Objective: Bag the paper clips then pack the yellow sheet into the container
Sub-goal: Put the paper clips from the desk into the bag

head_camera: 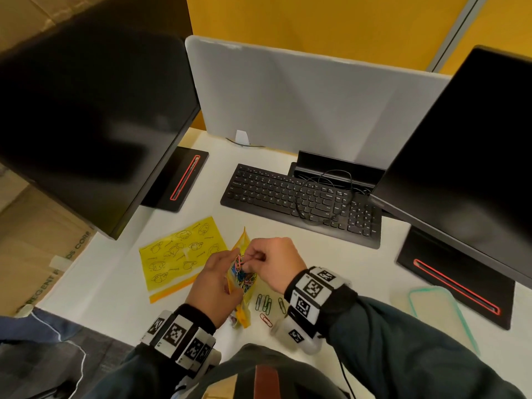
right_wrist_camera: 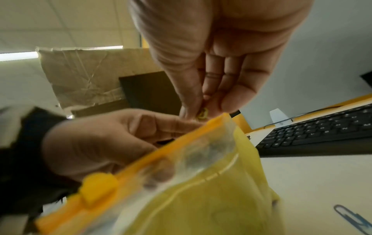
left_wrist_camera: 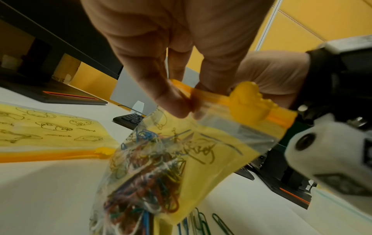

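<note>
The right hand's fingers (right_wrist_camera: 189,101) pinch a small yellow paper clip (right_wrist_camera: 202,114) right over the mouth of the zip bag (left_wrist_camera: 203,152), while the left hand (head_camera: 214,280) grips the bag by its orange zip strip (left_wrist_camera: 213,97), thumb and fingers curled on the rim to hold the opening apart. The bag hangs low over the tabletop (head_camera: 115,295) near its front edge, already bulging with a tangle of coloured clips (left_wrist_camera: 145,179). To do this step well, the clip should go in past the zip strip before the pinch lets go, since the mouth looks narrow and the duck-shaped slider (left_wrist_camera: 249,101) sits beside it; keeping the left hand's hold steady and the opening facing upward should stop the packed clips spilling back out. Several loose clips (head_camera: 266,305) lie on the tabletop just right of the bag, close to the front edge, so bagging is, by my reading, not finished. The yellow sheet (head_camera: 181,253), printed with little line drawings, lies flat just left of the hands, untouched. Farther back sit a black keyboard (head_camera: 302,201) and two dark monitors (head_camera: 95,119); which item is the container I cannot tell.
</note>
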The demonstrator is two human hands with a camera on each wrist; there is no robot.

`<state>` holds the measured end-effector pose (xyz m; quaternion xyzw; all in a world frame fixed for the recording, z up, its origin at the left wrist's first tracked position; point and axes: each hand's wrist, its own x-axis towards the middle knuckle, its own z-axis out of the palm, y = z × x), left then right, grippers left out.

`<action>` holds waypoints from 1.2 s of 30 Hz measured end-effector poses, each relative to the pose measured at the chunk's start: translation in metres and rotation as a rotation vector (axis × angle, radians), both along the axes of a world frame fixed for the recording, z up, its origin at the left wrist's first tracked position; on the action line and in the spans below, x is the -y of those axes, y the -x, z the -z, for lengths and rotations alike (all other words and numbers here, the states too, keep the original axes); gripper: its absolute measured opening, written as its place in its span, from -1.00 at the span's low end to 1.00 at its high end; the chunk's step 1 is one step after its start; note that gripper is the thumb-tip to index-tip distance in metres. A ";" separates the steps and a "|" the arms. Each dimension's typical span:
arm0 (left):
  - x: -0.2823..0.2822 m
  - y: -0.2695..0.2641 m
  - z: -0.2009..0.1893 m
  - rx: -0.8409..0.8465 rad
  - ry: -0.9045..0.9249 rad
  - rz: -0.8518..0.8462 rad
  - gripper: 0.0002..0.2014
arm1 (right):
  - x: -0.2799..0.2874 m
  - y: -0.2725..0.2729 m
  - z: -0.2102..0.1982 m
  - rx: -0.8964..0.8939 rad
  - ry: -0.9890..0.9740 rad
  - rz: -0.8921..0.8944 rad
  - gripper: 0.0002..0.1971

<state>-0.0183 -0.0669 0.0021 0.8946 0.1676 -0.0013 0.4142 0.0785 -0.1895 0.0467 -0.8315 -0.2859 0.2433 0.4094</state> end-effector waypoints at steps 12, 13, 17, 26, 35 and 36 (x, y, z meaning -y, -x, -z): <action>-0.006 0.006 -0.005 0.023 0.029 -0.077 -0.29 | 0.022 -0.023 0.075 0.216 0.535 -0.304 -0.43; -0.007 0.006 -0.005 0.024 0.033 -0.080 -0.29 | 0.024 -0.018 0.079 0.223 0.515 -0.343 -0.46; -0.007 0.006 -0.004 0.016 0.044 -0.086 -0.29 | 0.030 -0.002 0.082 0.304 0.489 -0.624 -0.47; -0.006 0.008 -0.005 0.022 0.015 -0.084 -0.30 | 0.058 -0.006 0.076 0.420 0.585 -1.027 -0.25; -0.006 0.006 -0.001 0.018 0.004 -0.060 -0.30 | 0.087 -0.016 0.084 0.452 0.477 -0.956 -0.61; -0.005 0.006 -0.001 0.014 0.003 -0.056 -0.29 | 0.089 -0.015 0.087 0.473 0.447 -0.947 -0.63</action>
